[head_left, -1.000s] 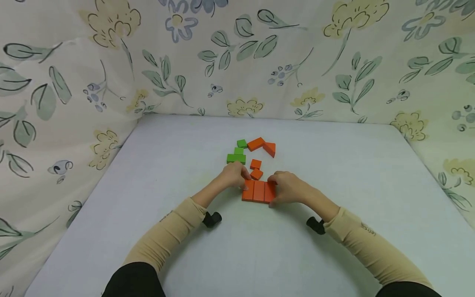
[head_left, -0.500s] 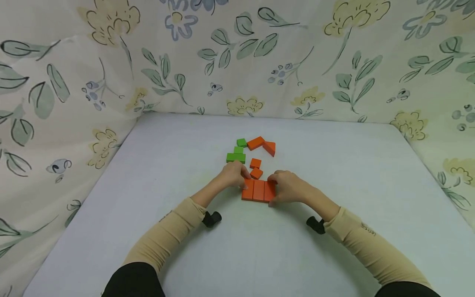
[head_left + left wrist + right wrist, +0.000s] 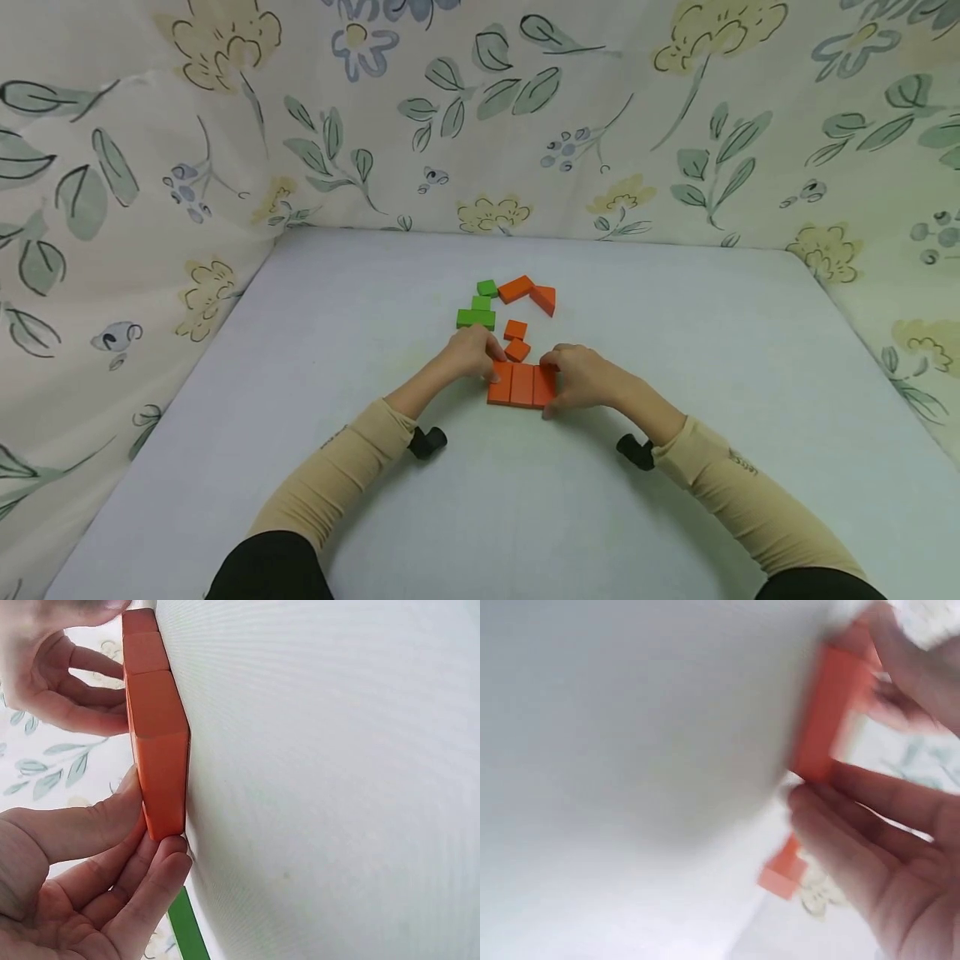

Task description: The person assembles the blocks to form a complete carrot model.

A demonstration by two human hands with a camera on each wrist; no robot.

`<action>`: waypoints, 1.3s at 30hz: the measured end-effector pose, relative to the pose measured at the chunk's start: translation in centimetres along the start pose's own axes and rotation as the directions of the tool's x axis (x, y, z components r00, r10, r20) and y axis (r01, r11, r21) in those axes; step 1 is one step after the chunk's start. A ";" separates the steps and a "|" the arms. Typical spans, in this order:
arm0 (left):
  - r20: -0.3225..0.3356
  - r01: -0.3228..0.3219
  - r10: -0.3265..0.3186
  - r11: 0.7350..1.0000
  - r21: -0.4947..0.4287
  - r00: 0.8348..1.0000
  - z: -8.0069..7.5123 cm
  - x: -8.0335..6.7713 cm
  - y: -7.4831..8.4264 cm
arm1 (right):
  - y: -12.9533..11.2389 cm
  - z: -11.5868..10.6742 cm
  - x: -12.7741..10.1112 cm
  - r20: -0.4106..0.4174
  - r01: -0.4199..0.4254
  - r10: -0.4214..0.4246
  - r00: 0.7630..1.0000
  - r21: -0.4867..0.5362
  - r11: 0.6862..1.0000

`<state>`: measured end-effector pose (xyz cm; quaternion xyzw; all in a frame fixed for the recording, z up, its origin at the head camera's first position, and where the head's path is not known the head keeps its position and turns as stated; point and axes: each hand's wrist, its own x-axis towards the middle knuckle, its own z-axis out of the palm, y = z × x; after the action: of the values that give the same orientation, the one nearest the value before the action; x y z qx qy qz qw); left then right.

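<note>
White tabletop carries all the pieces, and flowered cloth closes it in on three sides, so the blocks lie in plain sight near its middle.

Row of three orange blocks: they lie flat, side against side, with a hand at each end. This placement reads as squaring the row, pressure from both ends closing the joints. The left hand pinches the left end block, thumb on its top face and fingertips at its lower edge. The right hand curls its fingers against the right end block, thumb at the far corner.

Loose pieces beyond the row: two small orange blocks just behind it, three green blocks to the left rear, and an orange bar with an orange wedge farthest back, all apart from the hands.

View comparison:
- Head view gives the layout and the spacing of all pieces, but hides the finger contact.
- Left wrist view shows the row edge-on, seated flush on the surface, with the pinch plainly visible.
- Right wrist view is blurred; it confirms only fingers under the end block.
</note>
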<state>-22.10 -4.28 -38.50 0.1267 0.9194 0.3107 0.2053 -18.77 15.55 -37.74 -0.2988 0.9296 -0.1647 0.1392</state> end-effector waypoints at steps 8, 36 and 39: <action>0.000 0.002 -0.002 1.000 -0.021 1.000 0.1 0.0 0.0 | 0.4 -2.2 2.2 -0.091 -0.027 0.039 0.995 0.127 0.992; -0.011 -0.011 0.011 1.000 0.002 1.000 0.1 0.0 0.0 | 2.4 -3.2 5.2 -0.064 -0.131 0.121 0.991 -0.203 0.970; -0.005 -0.006 0.006 1.000 -0.008 1.000 0.0 0.0 -0.1 | 2.2 -3.6 4.2 -0.114 -0.153 0.131 0.985 -0.212 0.965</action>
<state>-22.13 -4.35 -38.64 0.1279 0.9183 0.3153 0.2026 -24.47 15.52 -36.02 -0.2363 0.9669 -0.0649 0.0706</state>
